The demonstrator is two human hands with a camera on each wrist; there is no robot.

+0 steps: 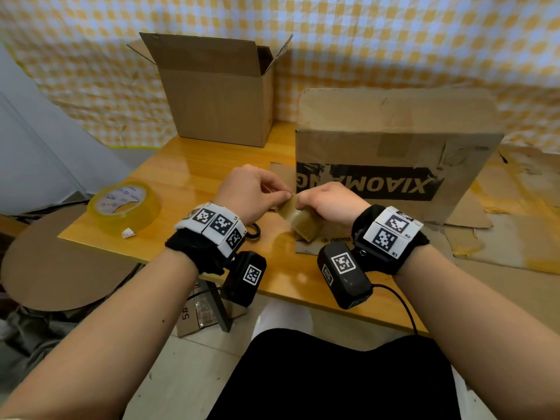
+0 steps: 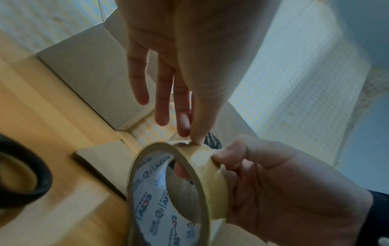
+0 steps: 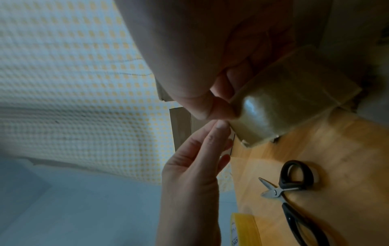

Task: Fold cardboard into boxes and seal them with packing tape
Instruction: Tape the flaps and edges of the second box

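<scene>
- A cloth (image 1: pixel 394 40) checked in yellow and white hangs across the back, creased, and reaches down behind the table.
- The table (image 1: pixel 188 174) has a glossy, honey-coloured wooden top that mirrors the light.
- At left stands a pale grey-blue wall (image 1: pixel 36 140).
- The floor (image 1: pixel 194 359) under the table is laid with light tiles.
- The light is soft and even, with a dim shadow high on the cloth.

Yellow-checked cloth (image 1: pixel 394 40) behind, wooden table (image 1: pixel 188 165), black-handled scissors (image 3: pixel 294 196), round brown board (image 1: pixel 60 262) at left
</scene>
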